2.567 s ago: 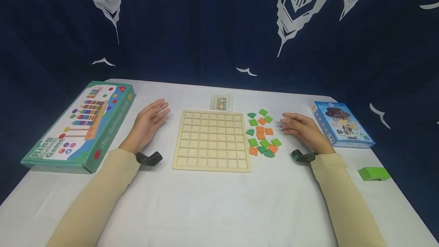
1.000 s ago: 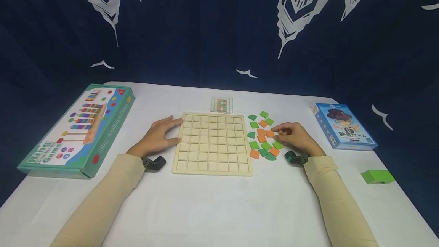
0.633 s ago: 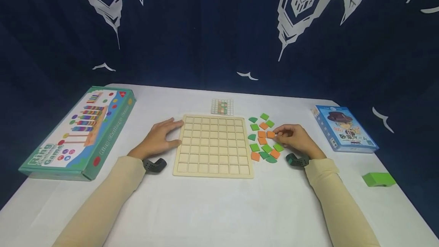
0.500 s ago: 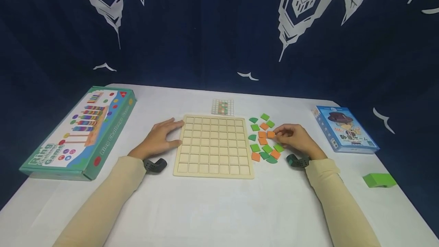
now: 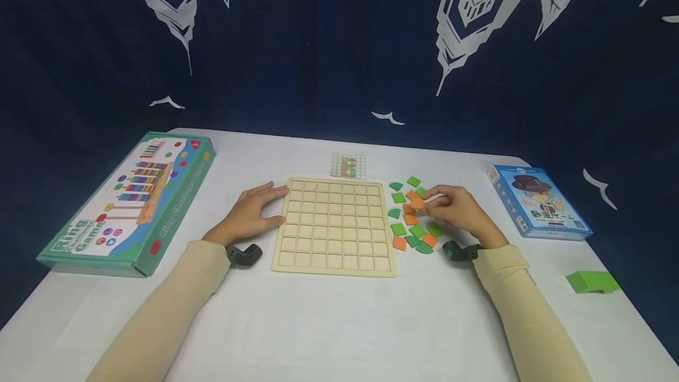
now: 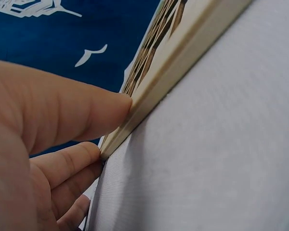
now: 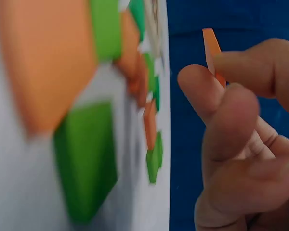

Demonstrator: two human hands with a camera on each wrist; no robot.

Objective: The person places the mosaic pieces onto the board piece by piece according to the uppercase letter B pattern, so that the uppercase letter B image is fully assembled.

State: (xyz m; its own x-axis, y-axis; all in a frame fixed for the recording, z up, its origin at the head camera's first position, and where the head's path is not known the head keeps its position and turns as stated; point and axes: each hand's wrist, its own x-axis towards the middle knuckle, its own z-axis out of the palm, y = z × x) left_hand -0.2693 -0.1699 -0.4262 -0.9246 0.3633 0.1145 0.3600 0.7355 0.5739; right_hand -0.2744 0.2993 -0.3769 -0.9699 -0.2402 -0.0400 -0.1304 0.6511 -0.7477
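Observation:
My right hand [image 5: 458, 211] pinches an orange square tile [image 5: 417, 203] between its fingertips, over the loose pieces. In the right wrist view this orange tile [image 7: 211, 45] stands clear of the white tabletop, tilted on edge. Under and around it lie several orange squares, green squares [image 5: 398, 229] and dark green rounded pieces [image 5: 394, 213]. My left hand [image 5: 249, 214] rests at the left edge of a wooden grid board [image 5: 334, 226], whose cells hold no tiles. Close up, the left thumb and a fingertip touch the side of the board [image 6: 149, 98].
A small printed grid card [image 5: 348, 166] lies behind the board. To the left is a large green game box [image 5: 132, 205]; to the right, a smaller blue box [image 5: 541, 200] and a green block [image 5: 592, 282]. A dark blue curtain [image 5: 307, 46] hangs behind the table.
My right hand came in to the pieces, took hold of an orange tile and raised it slightly to the left. Earlier, my left hand moved right to the board's edge, where it stays.

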